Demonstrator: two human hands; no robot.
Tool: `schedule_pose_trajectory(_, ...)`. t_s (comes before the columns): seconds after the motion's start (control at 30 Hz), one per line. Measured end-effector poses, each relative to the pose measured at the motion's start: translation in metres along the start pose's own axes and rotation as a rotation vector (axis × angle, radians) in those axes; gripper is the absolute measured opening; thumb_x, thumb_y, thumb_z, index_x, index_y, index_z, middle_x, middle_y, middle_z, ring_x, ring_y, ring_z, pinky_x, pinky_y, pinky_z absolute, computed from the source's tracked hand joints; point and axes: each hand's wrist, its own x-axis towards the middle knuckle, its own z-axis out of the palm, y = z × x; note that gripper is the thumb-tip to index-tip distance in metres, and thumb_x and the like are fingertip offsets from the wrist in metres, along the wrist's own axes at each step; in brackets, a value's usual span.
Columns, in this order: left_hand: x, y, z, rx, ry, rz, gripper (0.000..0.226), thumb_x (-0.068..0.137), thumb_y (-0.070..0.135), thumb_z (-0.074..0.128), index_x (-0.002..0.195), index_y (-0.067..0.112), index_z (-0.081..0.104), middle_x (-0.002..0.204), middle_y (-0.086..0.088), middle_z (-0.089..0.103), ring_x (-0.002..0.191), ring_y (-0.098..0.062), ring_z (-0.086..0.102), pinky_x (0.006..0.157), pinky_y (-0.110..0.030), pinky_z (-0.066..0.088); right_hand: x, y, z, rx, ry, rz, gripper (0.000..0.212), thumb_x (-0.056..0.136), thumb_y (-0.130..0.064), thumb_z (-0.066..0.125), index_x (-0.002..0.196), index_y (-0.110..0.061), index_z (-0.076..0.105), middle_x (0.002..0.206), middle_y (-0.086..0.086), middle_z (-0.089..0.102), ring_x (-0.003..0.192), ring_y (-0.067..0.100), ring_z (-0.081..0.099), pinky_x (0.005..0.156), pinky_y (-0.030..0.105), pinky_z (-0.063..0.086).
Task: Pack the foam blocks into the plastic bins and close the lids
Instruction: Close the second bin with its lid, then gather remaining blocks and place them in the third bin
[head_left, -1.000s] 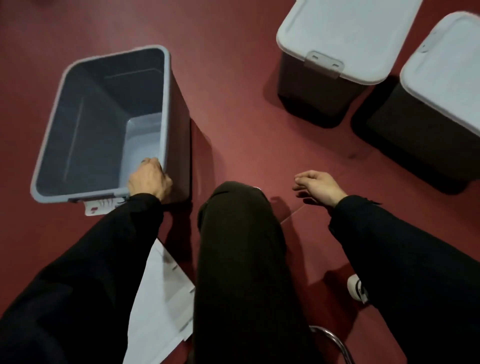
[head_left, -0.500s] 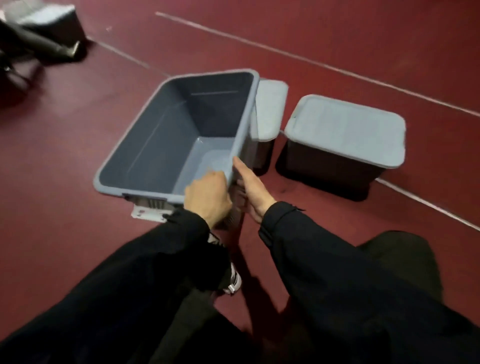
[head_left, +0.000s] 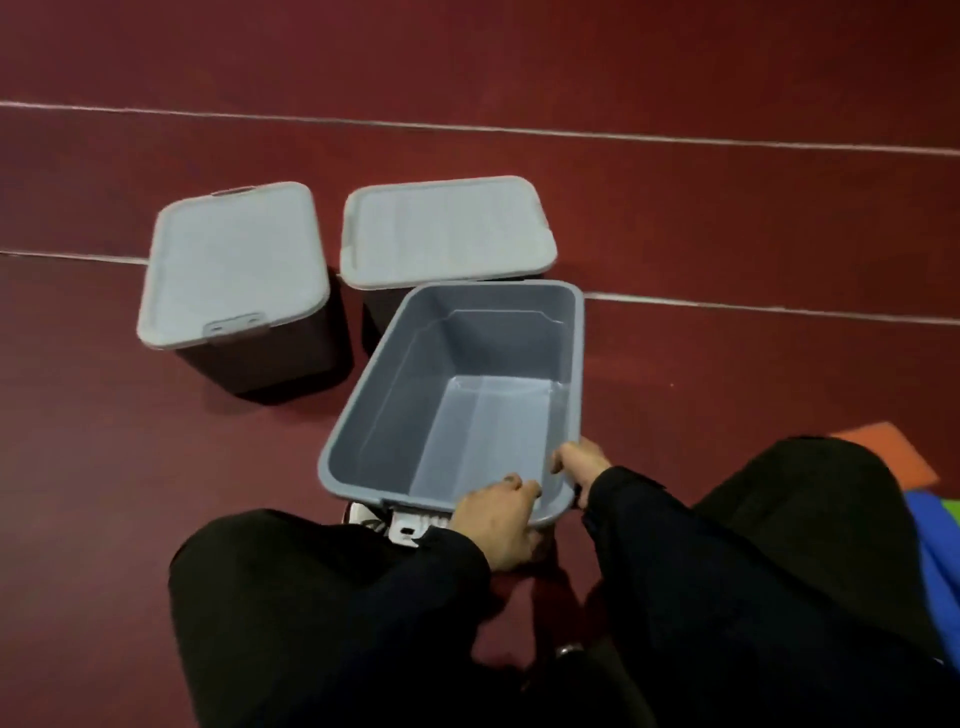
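Observation:
An open grey plastic bin (head_left: 363, 415) with nothing inside sits on the red floor in front of me. My left hand (head_left: 501, 517) grips its near rim, fingers curled over the edge. My right hand (head_left: 579, 462) holds the near right corner of the same rim. Two other bins stand behind it with their pale lids on: one at the left (head_left: 234, 260), one at the centre (head_left: 447, 228). Foam blocks show at the right edge: an orange one (head_left: 888, 454), a blue one (head_left: 935, 545) and a sliver of green (head_left: 950, 506).
My knees in black trousers fill the lower part of the view. A white shoe (head_left: 363, 512) shows under the bin's near edge. White lines (head_left: 727, 140) run across the red floor.
The open bin has shifted from the left of the closed bins to the front of them. My right hand moved from the bin's side to its near right corner.

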Motion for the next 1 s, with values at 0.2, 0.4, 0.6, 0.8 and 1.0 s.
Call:
schedule_pose_trajectory(0.2,0.049,0.004,0.04,0.087,-0.199,0.131,0.037,0.098,0.034,0.053,0.132,0.02,0.05,0.125,-0.011,0.057,0.112,-0.038,0.062,0.091,-0.047,0.049,0.058,0.035,-0.047,0.003,0.007,0.088,0.049,0.059,0.006,0.05,0.098,-0.015,0.07,0.105,0.019,0.074,0.096,0.039,0.068,0.089,0.054,0.058)
schedule_pose_trajectory(0.4,0.093,0.002,0.056,-0.011,-0.166,0.081,0.042,0.096,0.041,0.05,0.131,0.018,0.055,0.125,-0.012,0.059,0.115,-0.036,0.061,0.093,-0.044,0.048,0.098,0.018,-0.048,-0.038,0.063,-0.014,0.034,0.085,0.0,0.074,0.116,-0.01,0.065,0.115,0.01,0.071,0.1,0.029,0.068,0.09,0.036,0.056)
schedule_pose_trajectory(0.6,0.122,0.032,0.002,-0.348,-0.003,-0.062,0.032,0.098,0.036,0.056,0.121,0.017,0.066,0.118,-0.006,0.071,0.11,-0.028,0.065,0.09,-0.035,0.051,0.075,-0.012,-0.084,-0.216,0.013,-0.102,0.052,0.092,-0.013,0.071,0.141,-0.008,0.056,0.138,0.009,0.061,0.122,0.022,0.059,0.098,0.024,0.046)
schedule_pose_trajectory(0.8,0.165,0.1,-0.075,-0.43,0.211,0.038,0.027,0.099,0.03,0.056,0.117,0.014,0.067,0.113,-0.006,0.073,0.103,-0.026,0.067,0.09,-0.036,0.052,0.039,-0.09,-0.187,-0.167,0.01,-0.342,0.01,0.096,-0.014,0.067,0.104,-0.019,0.07,0.09,0.0,0.067,0.088,0.014,0.061,0.066,0.024,0.043)
schedule_pose_trajectory(1.0,0.211,0.206,-0.064,-0.389,0.135,0.273,0.029,0.099,0.033,0.056,0.122,0.018,0.064,0.117,0.001,0.071,0.104,-0.018,0.066,0.094,-0.035,0.051,0.03,-0.042,-0.337,0.106,0.258,-0.275,0.015,0.097,-0.011,0.06,0.109,-0.015,0.069,0.091,0.002,0.073,0.066,0.011,0.061,0.058,0.024,0.04)
